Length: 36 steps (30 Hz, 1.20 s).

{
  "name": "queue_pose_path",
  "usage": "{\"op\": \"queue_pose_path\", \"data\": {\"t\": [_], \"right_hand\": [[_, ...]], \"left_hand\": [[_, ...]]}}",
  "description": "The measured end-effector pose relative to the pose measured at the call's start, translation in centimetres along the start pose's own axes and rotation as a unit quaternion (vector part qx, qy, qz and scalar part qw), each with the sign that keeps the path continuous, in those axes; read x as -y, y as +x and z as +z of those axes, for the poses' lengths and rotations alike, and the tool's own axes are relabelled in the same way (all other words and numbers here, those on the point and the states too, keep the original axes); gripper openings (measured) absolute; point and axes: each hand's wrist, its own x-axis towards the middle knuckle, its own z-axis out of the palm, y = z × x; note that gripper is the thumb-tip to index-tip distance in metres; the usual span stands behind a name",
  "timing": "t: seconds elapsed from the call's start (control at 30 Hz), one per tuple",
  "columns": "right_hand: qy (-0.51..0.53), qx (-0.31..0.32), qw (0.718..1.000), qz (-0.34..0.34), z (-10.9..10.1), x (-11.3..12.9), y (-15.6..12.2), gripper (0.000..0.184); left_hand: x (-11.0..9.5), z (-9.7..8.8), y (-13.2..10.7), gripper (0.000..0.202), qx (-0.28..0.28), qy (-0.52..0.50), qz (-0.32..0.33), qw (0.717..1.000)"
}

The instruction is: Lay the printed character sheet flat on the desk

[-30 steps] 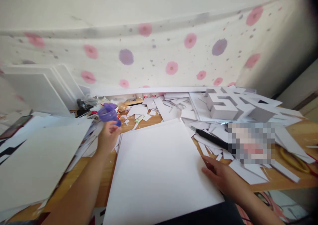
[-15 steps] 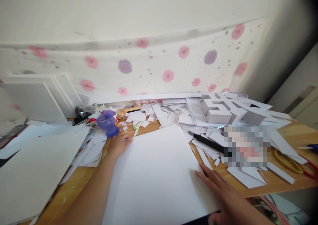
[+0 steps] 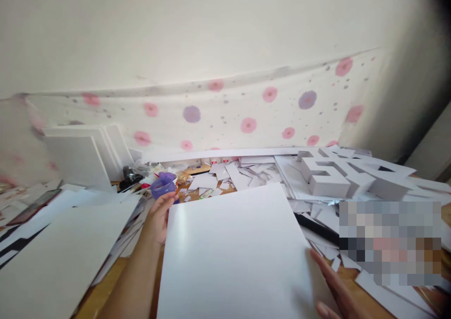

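A large smooth white board (image 3: 232,253) lies between my hands and reaches the bottom of the view, slightly raised off the table. My left hand (image 3: 160,218) is closed at its upper left edge, close to the corner. Along the right edge is my right hand (image 3: 334,286), fingers and thumb against the board, partly cut off by the frame. Just beyond my left hand stands a purple cup-like container (image 3: 164,185). A black-handled tool (image 3: 319,227) rests on paper scraps to the right, partly behind the board.
Many white offcuts (image 3: 241,175) cover the table behind. White block-like cut shapes (image 3: 329,182) stand at the back right. White panels (image 3: 75,157) lean against the flowered wall cloth (image 3: 229,107). Another large sheet (image 3: 52,258) lies left, with a phone-like dark slab (image 3: 35,206) behind it.
The white board has tilted up and its surface now shines. My left hand has shifted slightly left along its edge. My right hand has moved from its top to its right edge. The view has tipped upward.
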Motion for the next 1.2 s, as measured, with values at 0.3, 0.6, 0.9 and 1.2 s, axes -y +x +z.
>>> {"op": "queue_pose_path", "data": {"t": [0.3,0.6,0.9,1.2], "right_hand": [[0.099,-0.132,0.983,-0.078,-0.3,6.4,7.3,0.073],[0.193,-0.060,0.979,0.002,2.4,4.9,6.9,0.051],[0.001,-0.079,0.992,-0.098,-5.3,5.1,12.8,0.058],[-0.506,-0.074,0.859,-0.029,-14.8,0.7,20.6,0.069]], "left_hand": [[-13.6,-0.8,-3.4,0.065,0.018,-0.134,0.237,0.962],[-2.7,-1.4,-5.9,0.096,0.030,-0.114,-0.057,0.991],[-1.9,2.1,-2.9,0.086,0.113,-0.181,-0.245,0.946],[2.0,5.2,-4.0,0.077,0.162,-0.204,-0.327,0.909]]}}
